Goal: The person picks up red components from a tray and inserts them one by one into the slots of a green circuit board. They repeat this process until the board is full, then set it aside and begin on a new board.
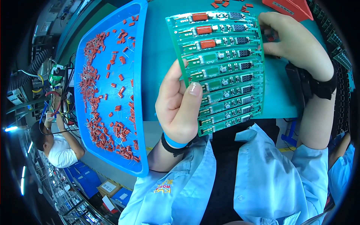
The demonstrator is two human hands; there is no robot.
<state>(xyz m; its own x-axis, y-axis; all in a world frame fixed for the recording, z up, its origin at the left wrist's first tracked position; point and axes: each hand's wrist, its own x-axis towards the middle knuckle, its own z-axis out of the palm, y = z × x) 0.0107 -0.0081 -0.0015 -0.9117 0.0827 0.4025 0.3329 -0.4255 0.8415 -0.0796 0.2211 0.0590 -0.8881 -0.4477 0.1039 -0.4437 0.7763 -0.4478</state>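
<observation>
My left hand (pixel 180 101) grips the left edge of a green circuit board panel (pixel 217 80), thumb on its front, fingers behind. The panel is tilted up and made of several joined strips, each with a small dark digit display. Red block capacitors (pixel 204 30) sit on the top three strips; the strips below show bare outlines in that place. My right hand (pixel 292 37) is curled at the panel's upper right edge, its fingertips partly hidden behind it. Small dark red bits show between its thumb and fingers, too hidden to make out.
A blue tray (pixel 143 112) with many loose red capacitors (pixel 97 131) stands to the left. More lie on the green mat (pixel 157 45) at the far side, beside a red bin (pixel 290 7). Further boards (pixel 339 56) line the right. A co-worker (pixel 60 150) sits at far left.
</observation>
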